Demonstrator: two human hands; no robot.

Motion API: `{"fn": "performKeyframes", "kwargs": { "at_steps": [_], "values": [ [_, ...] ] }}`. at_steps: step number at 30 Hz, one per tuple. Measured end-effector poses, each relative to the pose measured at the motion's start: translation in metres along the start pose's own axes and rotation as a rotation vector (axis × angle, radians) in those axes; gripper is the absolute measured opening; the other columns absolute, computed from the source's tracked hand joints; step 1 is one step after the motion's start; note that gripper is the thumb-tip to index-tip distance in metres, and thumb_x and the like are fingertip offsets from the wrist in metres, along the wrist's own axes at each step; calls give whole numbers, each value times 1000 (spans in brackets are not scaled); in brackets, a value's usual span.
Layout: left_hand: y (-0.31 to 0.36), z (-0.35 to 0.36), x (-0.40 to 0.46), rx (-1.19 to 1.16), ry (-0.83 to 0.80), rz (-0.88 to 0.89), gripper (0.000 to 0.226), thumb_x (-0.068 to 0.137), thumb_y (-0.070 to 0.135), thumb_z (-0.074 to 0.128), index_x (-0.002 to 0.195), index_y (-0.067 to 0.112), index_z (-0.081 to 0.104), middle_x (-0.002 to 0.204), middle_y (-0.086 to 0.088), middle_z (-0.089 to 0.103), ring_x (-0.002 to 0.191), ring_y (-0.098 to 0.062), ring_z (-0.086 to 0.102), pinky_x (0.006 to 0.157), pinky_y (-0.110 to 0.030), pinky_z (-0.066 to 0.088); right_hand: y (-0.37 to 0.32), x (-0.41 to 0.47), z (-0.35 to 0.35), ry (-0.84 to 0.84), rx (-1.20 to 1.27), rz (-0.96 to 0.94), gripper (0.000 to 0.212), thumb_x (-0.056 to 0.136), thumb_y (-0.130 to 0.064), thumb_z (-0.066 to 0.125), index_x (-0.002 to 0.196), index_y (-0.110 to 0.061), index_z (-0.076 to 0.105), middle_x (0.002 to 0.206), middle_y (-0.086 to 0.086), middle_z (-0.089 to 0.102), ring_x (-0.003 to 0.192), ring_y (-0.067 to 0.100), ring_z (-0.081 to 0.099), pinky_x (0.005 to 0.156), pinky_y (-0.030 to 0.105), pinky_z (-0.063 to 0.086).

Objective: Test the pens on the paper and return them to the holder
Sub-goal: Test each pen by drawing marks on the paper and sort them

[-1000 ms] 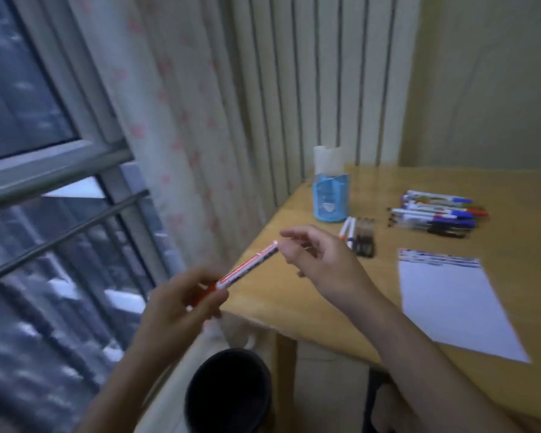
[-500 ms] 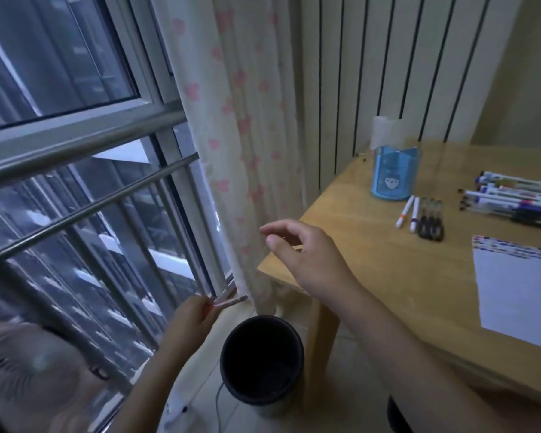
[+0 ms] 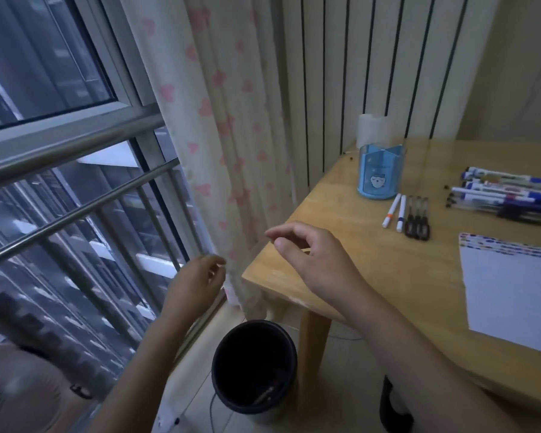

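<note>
— Two hands, both with nothing in them, as far as can be seen. The left hand (image 3: 197, 282) hangs low beside the pink-hearted curtain (image 3: 225, 126), above the black bin (image 3: 254, 368) on the floor, its fingers loosely curled around air. The right hand (image 3: 316, 257) is over the near left corner of the wooden table (image 3: 372, 276), fingers relaxed and a little bent, thumb apart from them.

— And the pens?

— All well to the right of both hands, farther back on the table. A short row of five pens (image 3: 408, 217) lies just in front of the blue holder (image 3: 381, 171): two white, three dark. A larger pile of pens (image 3: 506, 195) sits at the far right. The sheet of paper (image 3: 512, 289) lies near the right edge, nearer than that pile.

— Anything in the bin?

— Something slim, dark with a reddish streak, leaning inside; too dim to tell.
</note>
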State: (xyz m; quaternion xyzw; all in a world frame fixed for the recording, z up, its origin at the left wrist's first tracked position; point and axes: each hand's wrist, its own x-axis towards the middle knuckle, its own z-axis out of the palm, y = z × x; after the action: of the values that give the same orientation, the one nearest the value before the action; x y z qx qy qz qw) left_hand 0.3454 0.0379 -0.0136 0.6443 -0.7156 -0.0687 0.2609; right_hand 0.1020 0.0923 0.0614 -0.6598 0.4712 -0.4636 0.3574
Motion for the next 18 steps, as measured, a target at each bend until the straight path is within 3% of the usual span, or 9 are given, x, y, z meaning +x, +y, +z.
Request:
{"fn": "performKeyframes", "kwargs": {
  "at_steps": [6,11,14,16,18],
  "values": [
    [92,-40,29,-172,168,224,14,91,18,64,101,24,72,81,8,66,72,-8,64,70,-34,53,-1,-2,-58,80,-31,-19,18,96,-24,61,106,-31,74,102,-19,73,99,2,65,84,20,51],
    [183,-20,60,-375,41,428,11,89,36,64,99,37,68,74,15,66,66,-4,62,65,-28,52,15,-12,-141,211,-129,59,18,97,-22,61,106,-33,73,98,-18,74,94,1,67,83,20,51],
    [234,20,71,-358,-52,554,16,91,23,66,104,31,69,77,14,65,72,0,62,67,-23,50,39,-22,-196,312,-234,137,20,96,-19,62,109,-27,74,97,-13,74,85,-1,66,76,17,51],
    [269,48,73,-335,-116,625,17,93,25,64,109,28,69,83,16,63,73,2,60,70,-27,51,58,-32,-231,368,-354,183,20,95,-18,62,110,-25,74,103,-14,73,89,0,64,78,19,48],
    [299,80,79,-308,-203,653,19,95,31,60,113,29,67,91,15,62,76,3,59,70,-22,48,76,-43,-264,402,-465,236,21,95,-19,62,112,-26,72,107,-15,71,95,-1,63,81,17,48]
  ]
}}
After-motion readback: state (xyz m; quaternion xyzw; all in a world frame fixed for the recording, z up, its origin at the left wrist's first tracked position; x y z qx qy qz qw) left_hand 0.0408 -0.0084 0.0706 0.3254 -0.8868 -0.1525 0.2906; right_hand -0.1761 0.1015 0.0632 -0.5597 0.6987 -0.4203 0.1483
